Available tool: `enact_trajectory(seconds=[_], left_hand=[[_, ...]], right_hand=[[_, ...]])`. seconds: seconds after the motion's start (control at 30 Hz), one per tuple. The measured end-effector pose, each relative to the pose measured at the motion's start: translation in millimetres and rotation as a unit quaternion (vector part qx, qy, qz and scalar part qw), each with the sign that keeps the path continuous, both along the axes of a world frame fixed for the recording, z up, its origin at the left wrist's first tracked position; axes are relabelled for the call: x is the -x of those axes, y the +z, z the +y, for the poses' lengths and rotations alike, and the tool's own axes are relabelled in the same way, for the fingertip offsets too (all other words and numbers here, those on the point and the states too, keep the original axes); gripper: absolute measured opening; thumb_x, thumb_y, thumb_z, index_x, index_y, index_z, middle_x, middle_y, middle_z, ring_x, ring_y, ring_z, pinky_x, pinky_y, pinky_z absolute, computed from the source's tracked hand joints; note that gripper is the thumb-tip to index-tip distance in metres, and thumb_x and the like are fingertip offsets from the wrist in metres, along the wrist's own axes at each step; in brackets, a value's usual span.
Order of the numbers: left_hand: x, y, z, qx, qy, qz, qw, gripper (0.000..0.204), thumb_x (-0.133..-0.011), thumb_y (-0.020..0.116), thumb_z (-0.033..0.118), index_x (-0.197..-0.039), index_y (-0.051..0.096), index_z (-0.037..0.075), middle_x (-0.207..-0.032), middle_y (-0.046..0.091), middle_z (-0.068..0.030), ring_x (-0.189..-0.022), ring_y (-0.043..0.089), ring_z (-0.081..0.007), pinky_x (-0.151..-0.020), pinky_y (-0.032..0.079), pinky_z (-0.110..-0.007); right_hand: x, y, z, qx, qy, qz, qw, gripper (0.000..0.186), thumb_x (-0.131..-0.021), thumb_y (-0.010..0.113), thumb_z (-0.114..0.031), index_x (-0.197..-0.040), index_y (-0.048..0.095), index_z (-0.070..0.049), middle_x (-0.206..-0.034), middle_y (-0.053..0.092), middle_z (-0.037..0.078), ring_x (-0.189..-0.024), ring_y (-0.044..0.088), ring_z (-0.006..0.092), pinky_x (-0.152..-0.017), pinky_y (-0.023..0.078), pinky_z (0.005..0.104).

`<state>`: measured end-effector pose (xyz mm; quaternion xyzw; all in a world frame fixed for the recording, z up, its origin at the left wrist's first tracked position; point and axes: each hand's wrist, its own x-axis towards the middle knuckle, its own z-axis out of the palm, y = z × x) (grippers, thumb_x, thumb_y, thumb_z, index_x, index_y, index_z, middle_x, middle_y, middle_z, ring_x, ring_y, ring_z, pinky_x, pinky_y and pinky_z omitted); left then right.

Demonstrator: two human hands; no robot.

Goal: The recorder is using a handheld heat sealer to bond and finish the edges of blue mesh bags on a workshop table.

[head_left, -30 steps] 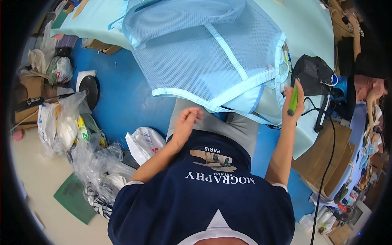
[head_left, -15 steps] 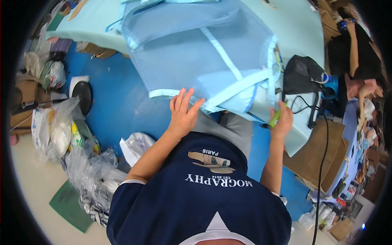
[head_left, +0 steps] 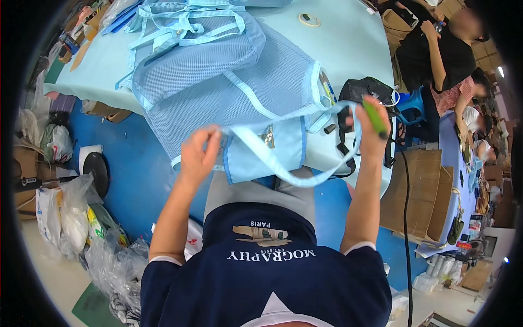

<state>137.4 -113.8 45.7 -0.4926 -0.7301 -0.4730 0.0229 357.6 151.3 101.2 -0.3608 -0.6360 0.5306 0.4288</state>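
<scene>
A blue mesh bag (head_left: 201, 82) with light blue binding lies over the table edge and hangs toward my lap. My left hand (head_left: 200, 152) is closed, fingertips pinching one end of the bag's light blue strap (head_left: 253, 150). The strap sags in a loop across to my right hand (head_left: 372, 131), which is raised at the right. That hand is closed around a short green tool (head_left: 375, 117) with a dark end; its exact kind is unclear. The strap's far end passes at the right fingers. Below the strap hangs a plain blue fabric panel (head_left: 283, 147) with a small shiny patch.
The table (head_left: 338, 43) has a pale green cover. A black pouch (head_left: 362, 90), pens (head_left: 328, 90) and a tape roll (head_left: 309, 20) lie on it. A black cord (head_left: 407, 218) hangs at right near cardboard (head_left: 411, 191). Plastic bags (head_left: 117, 250) pile at left. Co-workers sit at far right.
Both hands have risen; the left moved left and now pinches the strap. The strap has been lifted off the bag and stretched between the hands. The whole view has shifted.
</scene>
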Motion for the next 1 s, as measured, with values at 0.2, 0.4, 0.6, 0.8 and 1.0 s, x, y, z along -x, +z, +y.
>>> enact_trajectory(seconds=[0.2, 0.4, 0.6, 0.8, 1.0], left_hand=[[79, 10, 43, -0.078, 0.041, -0.388, 0.918, 0.015, -0.088, 0.055, 0.012, -0.09, 0.062, -0.001, -0.077, 0.063, -0.003, -0.068, 0.058, -0.0137, -0.061, 0.047, -0.029], [165, -45, 46, -0.11, 0.152, -0.608, 0.771, 0.019, -0.084, 0.058, 0.011, -0.092, 0.061, -0.006, -0.081, 0.063, -0.0107, -0.067, 0.059, -0.0173, -0.063, 0.048, -0.028], [169, -43, 50, -0.15, 0.148, -0.572, 0.793, 0.019, -0.082, 0.058, 0.01, -0.092, 0.062, -0.006, -0.081, 0.062, -0.012, -0.066, 0.059, -0.0186, -0.058, 0.048, -0.031], [173, -30, 102, -0.196, 0.238, -0.414, 0.856, 0.021, -0.08, 0.06, 0.014, -0.088, 0.063, -0.005, -0.071, 0.06, -0.0064, -0.061, 0.053, -0.0126, -0.054, 0.042, -0.026], [167, -61, 117, -0.158, 0.303, -0.401, 0.85, 0.023, -0.079, 0.06, 0.016, -0.085, 0.065, -0.005, -0.069, 0.06, -0.0056, -0.062, 0.053, -0.012, -0.057, 0.044, -0.029]], right_hand=[[84, 22, 75, 0.089, 0.113, 0.172, 0.975, 0.043, -0.087, 0.06, -0.021, -0.121, 0.042, -0.003, -0.102, 0.061, 0.016, -0.084, 0.065, 0.0227, -0.066, 0.051, 0.0277], [100, -6, 76, 0.038, 0.096, 0.059, 0.993, 0.034, -0.088, 0.058, -0.018, -0.116, 0.045, -0.005, -0.102, 0.062, 0.013, -0.085, 0.064, 0.0185, -0.069, 0.049, 0.0254], [61, -85, 46, -0.188, 0.12, -0.028, 0.975, 0.031, -0.082, 0.065, -0.006, -0.109, 0.049, -0.007, -0.086, 0.065, 0.007, -0.08, 0.062, 0.0124, -0.069, 0.047, 0.0224], [50, -94, -29, -0.378, 0.167, -0.211, 0.886, 0.041, -0.07, 0.073, -0.009, -0.107, 0.054, -0.013, -0.092, 0.065, 0.009, -0.094, 0.058, 0.0299, -0.081, 0.044, 0.0389], [34, -100, -49, -0.452, 0.215, -0.213, 0.839, 0.035, -0.069, 0.068, -0.009, -0.102, 0.058, -0.011, -0.091, 0.063, 0.007, -0.1, 0.054, 0.029, -0.09, 0.036, 0.042]])
